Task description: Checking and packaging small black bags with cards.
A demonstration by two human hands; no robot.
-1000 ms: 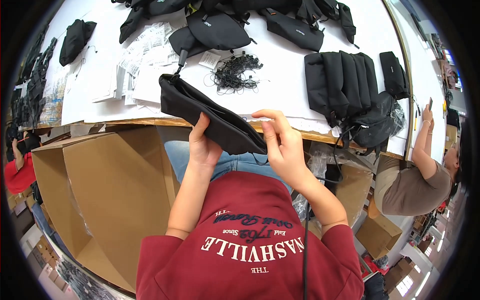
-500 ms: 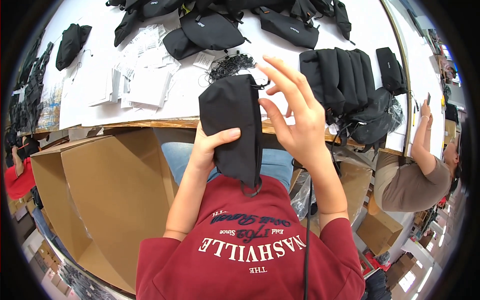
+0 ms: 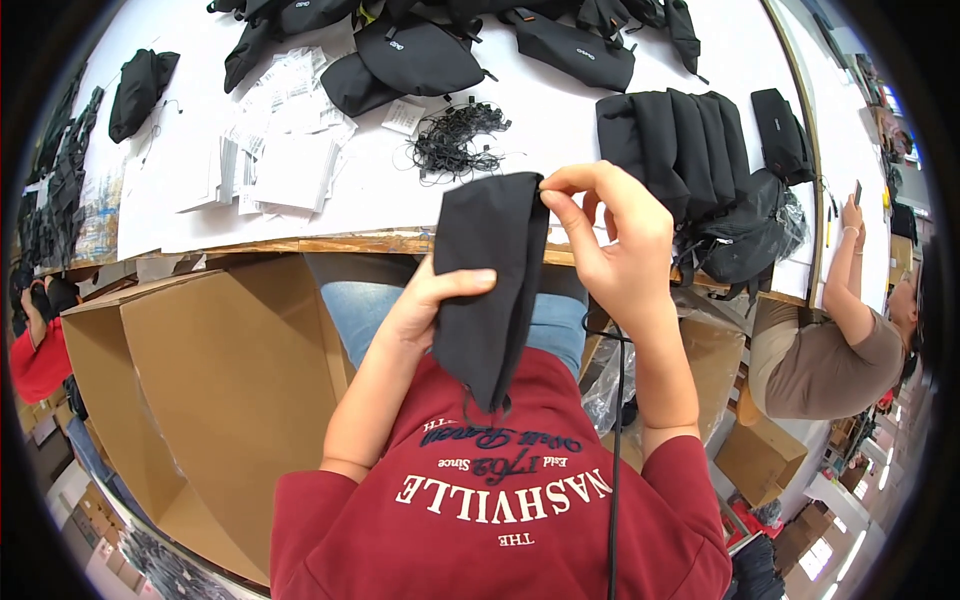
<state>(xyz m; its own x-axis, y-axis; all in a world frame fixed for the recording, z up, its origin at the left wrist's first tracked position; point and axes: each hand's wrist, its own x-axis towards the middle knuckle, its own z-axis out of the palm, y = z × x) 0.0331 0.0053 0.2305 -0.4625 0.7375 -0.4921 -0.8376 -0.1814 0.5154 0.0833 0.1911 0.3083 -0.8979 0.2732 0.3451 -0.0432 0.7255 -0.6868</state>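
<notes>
A flat black fabric pouch [image 3: 482, 265] hangs in front of my shirt, tilted, its narrow lower end toward me and a thin loop at that end. My left hand [image 3: 428, 305] is closed around its left side, thumb lying across the front face. At the pouch's upper right corner, my right hand [image 3: 622, 235] pinches the edge between thumb and index finger. A small zipper pull may be in that pinch, but the fingertips cover it. Just beyond the pouch, a tangle of thin black cords [image 3: 455, 140] lies on the white table [image 3: 380, 205].
White paper tags [image 3: 295, 165] lie in stacks left of the cords. Black pouches [image 3: 415, 60] are heaped at the back, with a row of black pouches [image 3: 675, 150] at the right. An open cardboard box [image 3: 230, 400] stands at my left; another person [image 3: 830, 360] works at the right.
My right hand has gone from spread fingers to a pinch at the pouch's top corner. My left hand has brought the pouch slightly right and toward me, turning it a little.
</notes>
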